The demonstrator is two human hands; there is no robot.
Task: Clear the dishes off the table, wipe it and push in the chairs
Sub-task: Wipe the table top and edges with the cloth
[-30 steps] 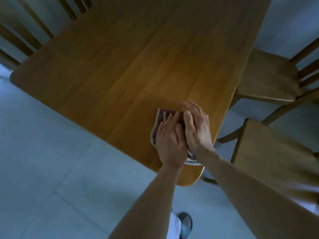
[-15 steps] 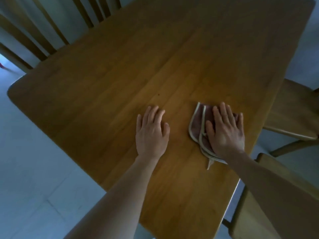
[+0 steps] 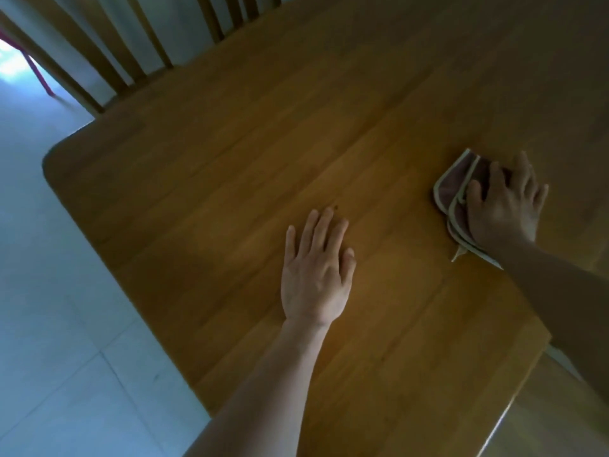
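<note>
The wooden table (image 3: 230,159) fills most of the view, and no dishes show on it. A folded brown cloth with a pale hem (image 3: 453,189) lies on the right part of the top. My right hand (image 3: 504,206) presses flat on that cloth, fingers spread, covering most of it. My left hand (image 3: 318,275) rests flat on the bare wood near the middle, fingers apart, holding nothing. A small dark speck (image 3: 336,207) sits on the wood just past my left fingertips.
A slatted wooden chair back (image 3: 131,44) stands against the table's far left side. Another chair seat (image 3: 553,420) shows at the lower right, beside the table's near right edge. Pale floor tiles (image 3: 49,324) lie to the left.
A second ago both hands lay together on the cloth near the table's corner. My left hand has come off it onto bare wood, and my right hand has slid the cloth farther onto the table.
</note>
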